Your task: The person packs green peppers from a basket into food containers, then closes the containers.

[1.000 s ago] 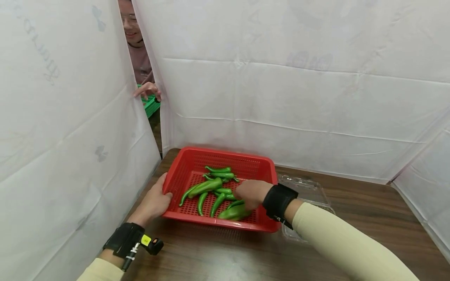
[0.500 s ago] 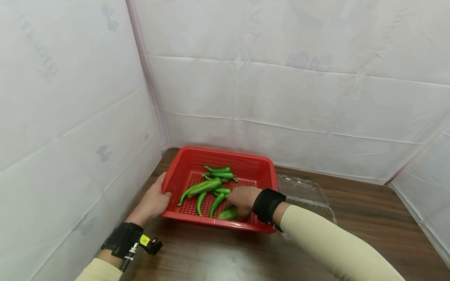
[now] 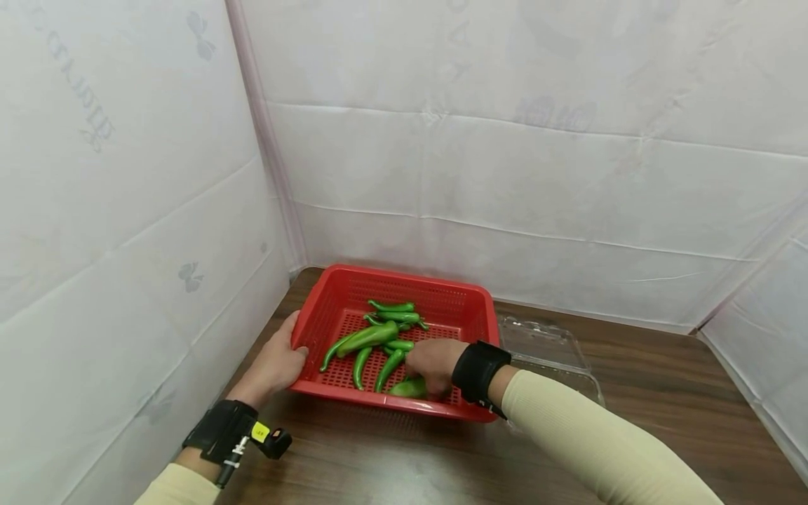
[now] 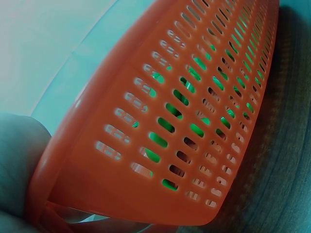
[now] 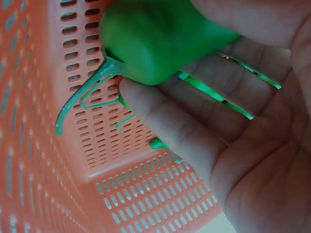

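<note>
Now the green pepper (image 5: 160, 39) lies cupped within the right hand's (image 3: 431, 362) fingers (image 5: 180, 126).

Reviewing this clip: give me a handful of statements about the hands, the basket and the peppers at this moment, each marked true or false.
1. The right hand grips a green pepper inside the red basket. True.
2. The left hand lies flat on the wooden table, away from the basket. False: it holds the basket's left rim.
3. A clear plastic clamshell container lies on the table to the right of the basket. True.
4. The basket holds only the one pepper that is gripped. False: several more green peppers lie on its perforated floor.
5. The gripped pepper has been lifted above the basket rim. False: in the head view it sits low inside, near the front wall.
</note>
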Available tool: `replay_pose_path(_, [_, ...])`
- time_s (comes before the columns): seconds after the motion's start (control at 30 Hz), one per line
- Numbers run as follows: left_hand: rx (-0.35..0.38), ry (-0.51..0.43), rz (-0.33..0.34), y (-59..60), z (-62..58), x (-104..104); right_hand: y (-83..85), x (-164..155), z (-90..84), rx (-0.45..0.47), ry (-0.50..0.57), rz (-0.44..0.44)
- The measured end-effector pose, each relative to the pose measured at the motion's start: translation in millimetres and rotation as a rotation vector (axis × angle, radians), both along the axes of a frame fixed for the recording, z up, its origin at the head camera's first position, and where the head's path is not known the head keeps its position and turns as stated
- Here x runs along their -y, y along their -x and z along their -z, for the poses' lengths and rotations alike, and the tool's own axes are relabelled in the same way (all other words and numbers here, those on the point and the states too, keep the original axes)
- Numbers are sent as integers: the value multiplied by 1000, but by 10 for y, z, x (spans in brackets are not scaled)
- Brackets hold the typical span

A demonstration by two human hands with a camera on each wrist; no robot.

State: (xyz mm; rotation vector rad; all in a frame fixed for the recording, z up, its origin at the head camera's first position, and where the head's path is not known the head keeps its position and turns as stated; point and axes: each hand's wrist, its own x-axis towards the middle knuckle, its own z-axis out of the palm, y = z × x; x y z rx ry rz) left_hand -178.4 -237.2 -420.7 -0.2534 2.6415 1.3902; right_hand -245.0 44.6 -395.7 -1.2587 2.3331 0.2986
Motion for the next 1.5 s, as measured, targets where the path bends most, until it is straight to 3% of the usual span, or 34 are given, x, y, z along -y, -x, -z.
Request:
replay_pose_path(0.67, [17, -4, -7, 14, 14, -13, 32, -32, -228, -82, 40, -10])
replay_pose_path(1.2, [32, -10, -10, 18, 21, 10, 31, -58, -481, -70, 90, -2])
replay_pose_path(1.5, [-12, 19, 18, 24, 42, -5, 44, -117, -621, -67, 135, 0])
